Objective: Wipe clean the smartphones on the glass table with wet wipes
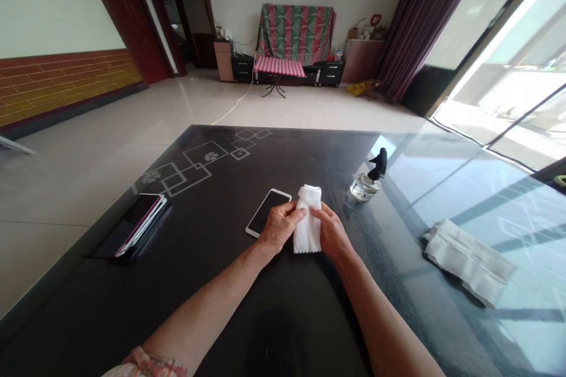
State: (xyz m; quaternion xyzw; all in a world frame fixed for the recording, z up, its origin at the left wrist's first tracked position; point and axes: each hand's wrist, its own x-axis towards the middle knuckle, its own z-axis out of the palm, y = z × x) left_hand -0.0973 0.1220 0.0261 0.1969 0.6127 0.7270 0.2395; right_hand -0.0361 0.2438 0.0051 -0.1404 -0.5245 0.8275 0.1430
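Observation:
A folded white cloth (pixel 308 232) with a zigzag edge is held up between my two hands over the dark table. My left hand (pixel 279 225) pinches its left side, thumb on the front. On the right side my right hand (pixel 331 228) grips it the same way; the fingers behind the cloth are hidden. A white-framed smartphone (pixel 265 215) with a dark screen lies on the table, just left of the cloth and partly covered by my left hand. To the right stands a clear spray bottle (pixel 366 186) with a black trigger head.
Another pale cloth (pixel 471 259) lies spread on the right of the glossy black table (pixel 198 306). Several flat devices (pixel 139 227) are stacked on the left. Beyond the table, a small stand with a striped cover (pixel 279 66) is on the floor before a draped cabinet.

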